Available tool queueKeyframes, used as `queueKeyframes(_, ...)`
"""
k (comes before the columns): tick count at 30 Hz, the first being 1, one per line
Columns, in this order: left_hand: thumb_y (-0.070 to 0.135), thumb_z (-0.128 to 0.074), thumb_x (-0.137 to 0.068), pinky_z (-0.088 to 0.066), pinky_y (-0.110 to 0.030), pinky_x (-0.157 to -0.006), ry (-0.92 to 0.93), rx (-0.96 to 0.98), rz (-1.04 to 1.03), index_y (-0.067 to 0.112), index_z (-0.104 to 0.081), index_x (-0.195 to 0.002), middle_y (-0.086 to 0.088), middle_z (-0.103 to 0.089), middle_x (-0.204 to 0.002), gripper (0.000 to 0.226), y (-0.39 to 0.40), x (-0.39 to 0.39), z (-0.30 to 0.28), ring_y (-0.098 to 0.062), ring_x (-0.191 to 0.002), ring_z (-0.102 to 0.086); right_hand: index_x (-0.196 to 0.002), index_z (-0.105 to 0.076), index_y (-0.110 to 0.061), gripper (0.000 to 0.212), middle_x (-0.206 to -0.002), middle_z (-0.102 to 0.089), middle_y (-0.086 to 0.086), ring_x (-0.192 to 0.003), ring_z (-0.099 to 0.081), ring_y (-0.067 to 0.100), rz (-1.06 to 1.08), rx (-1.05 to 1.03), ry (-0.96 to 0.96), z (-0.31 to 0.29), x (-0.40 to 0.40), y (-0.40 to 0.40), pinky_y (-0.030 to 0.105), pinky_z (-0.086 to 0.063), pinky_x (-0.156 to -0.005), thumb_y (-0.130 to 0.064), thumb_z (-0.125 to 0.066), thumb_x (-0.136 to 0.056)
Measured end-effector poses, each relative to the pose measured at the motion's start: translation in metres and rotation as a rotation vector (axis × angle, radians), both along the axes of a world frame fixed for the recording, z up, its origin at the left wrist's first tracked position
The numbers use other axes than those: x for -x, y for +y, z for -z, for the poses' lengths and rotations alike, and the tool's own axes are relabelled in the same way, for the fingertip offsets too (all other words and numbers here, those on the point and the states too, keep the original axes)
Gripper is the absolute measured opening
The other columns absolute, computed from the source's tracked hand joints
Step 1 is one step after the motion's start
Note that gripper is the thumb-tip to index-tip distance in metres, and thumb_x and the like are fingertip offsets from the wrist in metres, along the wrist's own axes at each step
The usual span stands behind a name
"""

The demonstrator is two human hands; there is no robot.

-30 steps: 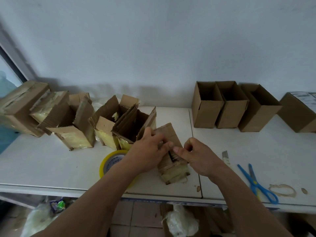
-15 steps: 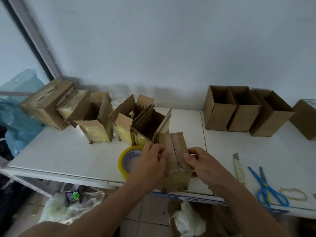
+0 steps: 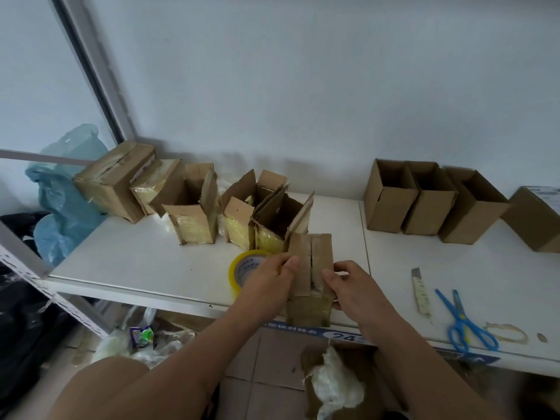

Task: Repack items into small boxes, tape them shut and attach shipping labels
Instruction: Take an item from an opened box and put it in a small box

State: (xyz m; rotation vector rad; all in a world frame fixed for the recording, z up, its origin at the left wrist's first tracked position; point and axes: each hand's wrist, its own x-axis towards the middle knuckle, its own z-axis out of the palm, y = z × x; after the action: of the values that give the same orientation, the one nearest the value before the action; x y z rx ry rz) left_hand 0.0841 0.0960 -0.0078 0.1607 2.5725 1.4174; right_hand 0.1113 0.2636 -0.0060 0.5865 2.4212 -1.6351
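Held box point(image 3: 309, 277): brown corrugated cardboard, matt, flap edges worn; lower front face glossy under yellowish tape film. Used boxes point(image 3: 194, 213) at left: same cardboard, creased and torn at flaps, sides covered in shiny yellowish tape. New boxes point(image 3: 391, 204) at right: clean matt cardboard, smooth faces. Tape roll point(image 3: 242, 265): yellow translucent plastic film, glossy, with white paper core. Table point(image 3: 136, 262): white, smooth, faint sheen; brown ring stain point(image 3: 506, 332) near right edge. Scissors point(image 3: 465, 321): blue plastic handles, smooth. Knife point(image 3: 419, 291): dull grey metal tip, pale plastic body. Bag point(image 3: 66, 189): thin blue plastic, crinkled, semi-translucent. Wall point(image 3: 303, 86): matt white paint.
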Motion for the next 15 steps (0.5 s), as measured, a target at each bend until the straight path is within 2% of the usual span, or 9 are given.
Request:
queueKeyframes(1,0.051,-0.036,-0.101,-0.044,-0.037,-0.102,-0.014,-0.003,0.005,0.03,-0.053,-0.133,0.008,-0.054,-0.128,0.042,-0.001,0.0,0.0,-0.009,-0.115,-0.049,-0.119,-0.049,-0.025,0.025,-0.114,-0.062,0.0,-0.098,-0.064,0.016,0.002,0.0,-0.004,0.0,0.001,-0.001,0.033,-0.057,-0.085,-0.038,-0.052,-0.099)
queueKeyframes(4,0.051,-0.038,-0.101,-0.043,-0.036,-0.104,0.005,0.039,0.037,0.029,-0.049,-0.138,0.004,-0.052,-0.137,0.045,0.0,0.003,-0.001,-0.011,-0.119,-0.048,-0.121,-0.049,-0.021,0.027,-0.114,-0.062,0.004,-0.094,-0.066,0.017,0.008,0.052,-0.032,0.0,0.003,-0.007,0.026,-0.057,-0.073,-0.035,-0.054,-0.098)
queueKeyframes(8,0.052,-0.051,-0.096,-0.042,-0.036,-0.107,0.057,0.336,0.181,0.023,-0.031,-0.149,0.0,-0.036,-0.15,0.064,0.003,0.003,-0.001,-0.019,-0.13,-0.044,-0.121,-0.05,-0.022,0.027,-0.111,-0.062,0.003,-0.092,-0.064,0.016,0.003,0.014,-0.052,0.001,0.003,-0.003,0.027,-0.056,-0.073,-0.037,-0.053,-0.099)
queueKeyframes(11,0.055,-0.062,-0.087,-0.046,-0.038,-0.103,0.054,0.446,0.226,0.018,-0.031,-0.146,-0.003,-0.038,-0.146,0.076,0.007,0.005,-0.001,-0.021,-0.125,-0.048,-0.122,-0.05,-0.024,0.028,-0.114,-0.063,0.002,-0.093,-0.063,0.015,-0.031,-0.026,-0.067,0.0,0.004,0.003,0.024,-0.053,-0.071,-0.038,-0.053,-0.099)
queueKeyframes(15,0.057,-0.073,-0.076,-0.052,-0.036,-0.092,0.028,0.43,0.178,0.021,-0.038,-0.133,-0.001,-0.046,-0.133,0.076,0.012,0.016,-0.002,-0.019,-0.114,-0.053,-0.123,-0.051,-0.023,0.028,-0.114,-0.064,0.002,-0.092,-0.063,0.014,-0.063,-0.013,-0.079,-0.001,0.005,0.006,0.023,-0.052,-0.07,-0.036,-0.054,-0.098)
